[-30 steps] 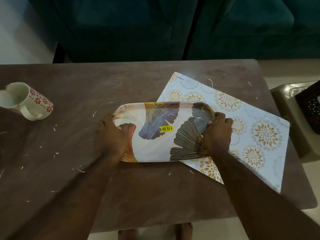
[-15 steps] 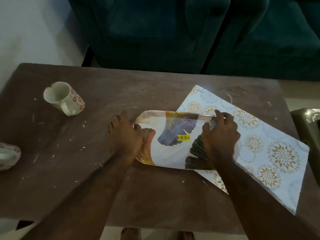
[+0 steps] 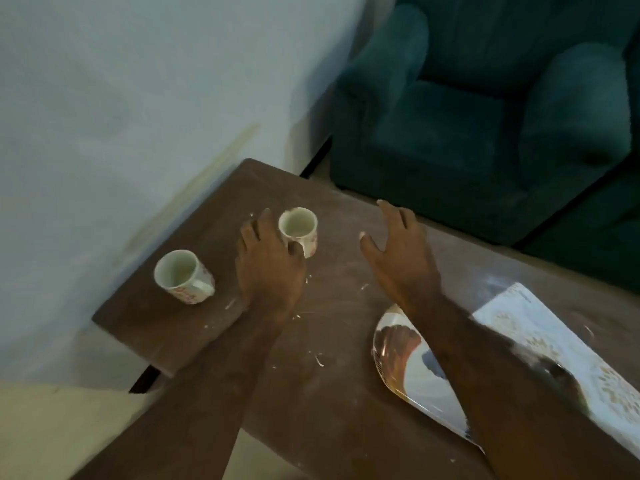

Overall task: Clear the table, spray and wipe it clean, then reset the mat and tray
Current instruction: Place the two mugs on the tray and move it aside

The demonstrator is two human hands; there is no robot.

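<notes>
Brown worktop (image 3: 332, 393): the left hand (image 3: 270, 268), fingers (image 3: 265, 220) straight, lies against the far mug (image 3: 298, 228), gripping nothing; the right hand (image 3: 398, 251) hovers spread and empty beyond the tray (image 3: 412, 368).

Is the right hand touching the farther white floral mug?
Apart. The head view shows bare brown table between the right hand and the farther white floral mug.

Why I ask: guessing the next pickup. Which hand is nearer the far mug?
Left. The left hand is close beside the far mug, thumb at its handle; the right hand hovers apart, to its right.
</notes>
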